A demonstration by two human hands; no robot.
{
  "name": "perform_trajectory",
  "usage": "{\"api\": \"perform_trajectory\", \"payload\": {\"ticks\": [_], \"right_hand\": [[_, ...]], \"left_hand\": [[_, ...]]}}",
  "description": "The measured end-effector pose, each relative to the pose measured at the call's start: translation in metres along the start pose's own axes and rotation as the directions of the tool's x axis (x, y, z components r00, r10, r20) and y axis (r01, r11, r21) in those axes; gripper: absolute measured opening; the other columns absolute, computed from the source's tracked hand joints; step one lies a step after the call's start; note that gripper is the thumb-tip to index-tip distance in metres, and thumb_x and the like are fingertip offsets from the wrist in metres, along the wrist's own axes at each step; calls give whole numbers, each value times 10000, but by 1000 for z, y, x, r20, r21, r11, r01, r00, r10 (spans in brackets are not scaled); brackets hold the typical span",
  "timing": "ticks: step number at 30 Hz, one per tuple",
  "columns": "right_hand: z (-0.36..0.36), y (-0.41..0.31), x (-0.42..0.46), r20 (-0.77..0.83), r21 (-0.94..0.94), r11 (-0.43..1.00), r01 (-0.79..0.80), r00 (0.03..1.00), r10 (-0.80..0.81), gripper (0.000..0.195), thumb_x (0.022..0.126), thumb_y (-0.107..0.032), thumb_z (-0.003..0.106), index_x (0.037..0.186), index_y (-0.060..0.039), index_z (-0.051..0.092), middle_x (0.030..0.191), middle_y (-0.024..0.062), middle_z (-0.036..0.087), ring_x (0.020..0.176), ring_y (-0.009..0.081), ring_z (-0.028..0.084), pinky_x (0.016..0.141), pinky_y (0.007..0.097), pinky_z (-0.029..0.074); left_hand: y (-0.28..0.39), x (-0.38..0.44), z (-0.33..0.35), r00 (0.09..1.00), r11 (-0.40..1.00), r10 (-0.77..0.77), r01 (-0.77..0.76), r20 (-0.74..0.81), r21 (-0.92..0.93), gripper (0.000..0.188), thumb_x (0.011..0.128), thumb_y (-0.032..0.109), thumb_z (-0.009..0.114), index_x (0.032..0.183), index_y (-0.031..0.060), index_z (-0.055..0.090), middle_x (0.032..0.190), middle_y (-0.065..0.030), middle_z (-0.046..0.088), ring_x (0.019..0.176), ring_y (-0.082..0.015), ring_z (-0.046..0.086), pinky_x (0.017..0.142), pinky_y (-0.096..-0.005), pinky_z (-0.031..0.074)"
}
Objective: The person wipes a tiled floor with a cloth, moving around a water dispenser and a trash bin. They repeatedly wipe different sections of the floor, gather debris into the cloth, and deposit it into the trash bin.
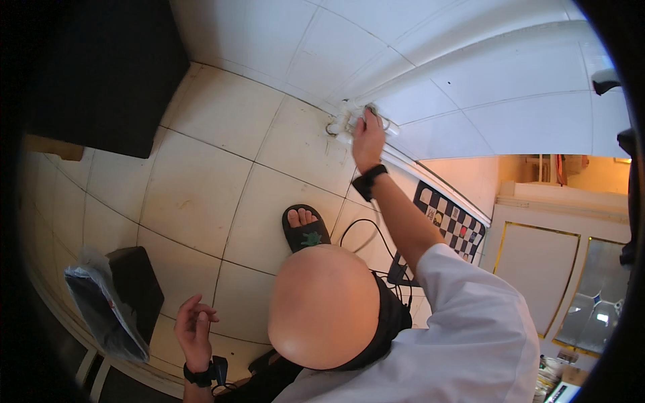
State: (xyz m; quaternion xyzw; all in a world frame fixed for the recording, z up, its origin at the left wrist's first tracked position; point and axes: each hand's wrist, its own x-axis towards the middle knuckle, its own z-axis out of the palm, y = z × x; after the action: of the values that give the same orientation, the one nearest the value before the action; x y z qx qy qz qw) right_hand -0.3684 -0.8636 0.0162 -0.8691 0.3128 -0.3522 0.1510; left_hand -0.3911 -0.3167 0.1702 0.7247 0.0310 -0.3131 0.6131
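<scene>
My right hand (pixel 369 138) reaches to a cluster of white pipes (pixel 341 123) low on the tiled wall. Its fingertips are at the fittings, beside a small dark greyish thing (pixel 372 109) that the fingers partly cover. Whether the hand grips that thing or only touches it cannot be made out. My left hand (pixel 196 327) is held in the air at the lower left, fingers apart and holding nothing. Nearest to it is a dark bin (pixel 135 292) with a plastic bag (pixel 108 307). Both wrists wear black bands.
My bent knee (pixel 325 307) and slippered foot (pixel 305 226) occupy the middle. A black cable (pixel 363 220) loops over the floor tiles beside a checkered mat (pixel 453 221). A large dark box-like object (pixel 106 75) stands upper left; a white panelled door (pixel 536 272) is at right.
</scene>
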Motion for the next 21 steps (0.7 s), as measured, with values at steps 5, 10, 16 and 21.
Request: {"api": "perform_trajectory", "payload": {"ticks": [5, 10, 16, 21], "right_hand": [[-23, 16, 4, 105, -60, 993, 106, 990, -99, 263, 913, -124, 610, 1170, -114, 666, 985, 142, 654, 847, 372, 633, 717, 434, 526], [-82, 71, 5, 50, -217, 976, -7, 999, 18, 229, 920, -124, 607, 1128, -76, 693, 892, 146, 649, 769, 342, 637, 670, 413, 516], [-71, 43, 15, -61, -81, 990, -117, 992, 112, 220, 908, -114, 616, 1082, -10, 701, 846, 162, 645, 741, 309, 632, 682, 393, 510], [-7, -5, -2, 136, 162, 953, -254, 963, 233, 205, 899, -111, 618, 1060, -6, 690, 875, 173, 676, 729, 288, 650, 682, 365, 514]], "left_hand": [[-2, -9, -9, 1000, 999, 8, -8, 9, 37, 320, 992, 104, 568, 1288, -15, 547, 960, -87, 639, 830, -144, 603, 731, -291, 520], [2, -9, -8, 1000, 1000, 17, -17, -21, -11, 320, 998, 113, 564, 1294, -6, 548, 953, -78, 627, 857, -146, 600, 730, -306, 521], [2, -10, -10, 1000, 1000, 24, -24, -2, 5, 306, 989, 85, 564, 1277, -17, 548, 948, -89, 644, 820, -144, 603, 745, -293, 525], [-1, -7, -9, 999, 999, 37, -37, 15, -4, 312, 987, 98, 577, 1276, -17, 550, 951, -91, 646, 814, -144, 603, 746, -296, 530]]}}
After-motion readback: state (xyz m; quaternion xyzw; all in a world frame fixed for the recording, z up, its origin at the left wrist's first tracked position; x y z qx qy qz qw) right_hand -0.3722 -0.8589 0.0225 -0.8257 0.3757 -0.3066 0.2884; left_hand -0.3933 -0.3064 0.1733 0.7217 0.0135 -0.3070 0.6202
